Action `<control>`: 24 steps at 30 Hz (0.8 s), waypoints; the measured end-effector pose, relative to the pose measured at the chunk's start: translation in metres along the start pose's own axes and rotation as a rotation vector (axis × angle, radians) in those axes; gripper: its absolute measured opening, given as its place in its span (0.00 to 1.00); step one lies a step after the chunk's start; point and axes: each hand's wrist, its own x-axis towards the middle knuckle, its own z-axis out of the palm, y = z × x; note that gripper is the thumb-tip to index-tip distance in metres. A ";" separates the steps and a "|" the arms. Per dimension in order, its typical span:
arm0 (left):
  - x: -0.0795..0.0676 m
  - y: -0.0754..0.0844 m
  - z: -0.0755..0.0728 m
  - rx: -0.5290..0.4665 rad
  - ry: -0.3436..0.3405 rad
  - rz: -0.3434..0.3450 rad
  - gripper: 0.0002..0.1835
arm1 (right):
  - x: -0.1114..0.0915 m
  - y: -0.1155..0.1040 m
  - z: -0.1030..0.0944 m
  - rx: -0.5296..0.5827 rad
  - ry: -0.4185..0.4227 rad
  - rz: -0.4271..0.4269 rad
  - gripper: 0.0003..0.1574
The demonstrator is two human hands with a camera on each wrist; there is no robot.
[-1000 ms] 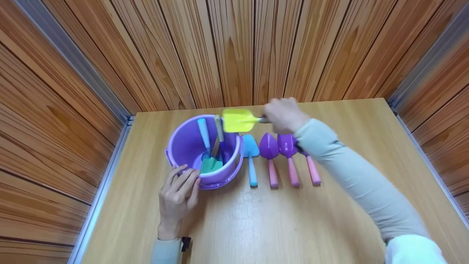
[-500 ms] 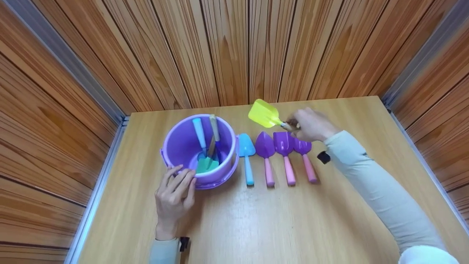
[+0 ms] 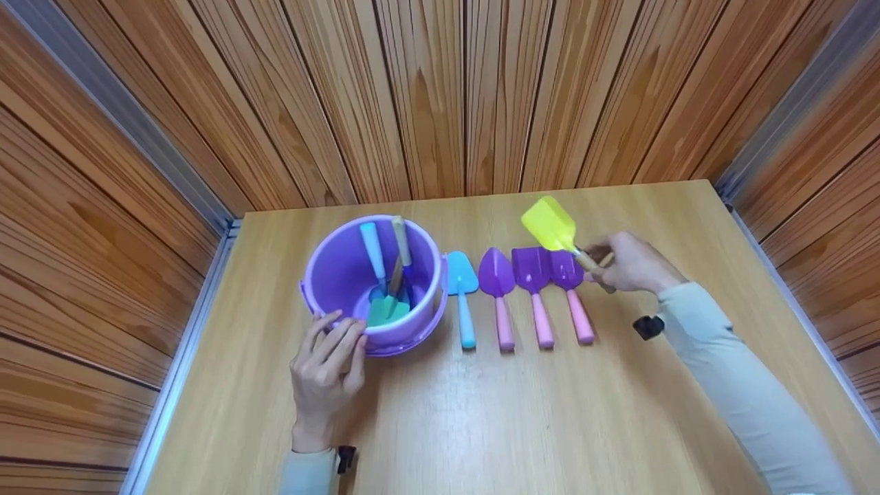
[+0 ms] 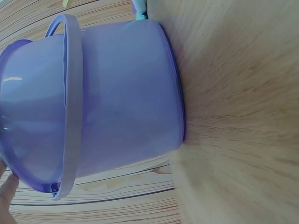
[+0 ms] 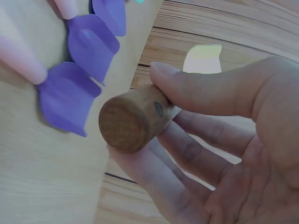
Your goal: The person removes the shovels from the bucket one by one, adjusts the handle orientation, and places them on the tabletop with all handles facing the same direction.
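My left hand (image 3: 326, 375) holds the front rim of a purple bucket (image 3: 323, 275), fingers over the edge; its fingertips (image 4: 8, 186) touch the rim in the left wrist view. Inside lean a light blue handle (image 3: 372, 249), a beige-handled tool (image 3: 401, 238) and a green trowel (image 3: 388, 309). My right hand (image 3: 636, 262) grips the wooden handle (image 5: 133, 119) of a small yellow shovel (image 3: 550, 222), raised above the table with its blade pointing to the back left. Just left of that hand lies a purple fork-like tool with a pink handle (image 3: 579, 320).
Between bucket and right hand lie a light blue trowel (image 3: 465, 302), a purple pointed trowel (image 3: 497, 271) and a purple square shovel (image 3: 531, 268), side by side on the wooden table (image 3: 481, 426). Wood-panelled walls (image 3: 440, 103) close off the back and sides.
My right hand has carried the yellow shovel from beside the bucket rim to the right, past the purple tools, and lowered it. My left hand stays on the bucket.
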 end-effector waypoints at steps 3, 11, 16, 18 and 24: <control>0.001 0.000 0.000 -0.002 0.001 -0.002 0.12 | -0.005 0.014 0.002 0.070 0.009 0.016 0.30; 0.000 0.002 -0.001 0.011 -0.029 -0.029 0.13 | -0.014 0.045 0.008 0.122 0.061 0.074 0.37; -0.003 0.003 -0.002 0.004 -0.026 -0.027 0.13 | -0.019 0.061 0.015 0.196 0.048 0.147 0.41; -0.003 0.003 -0.002 0.002 -0.018 -0.021 0.13 | -0.019 0.067 0.019 0.237 0.038 0.173 0.43; 0.000 -0.001 0.002 -0.001 0.016 0.004 0.12 | -0.017 0.079 0.028 0.283 0.053 0.211 0.44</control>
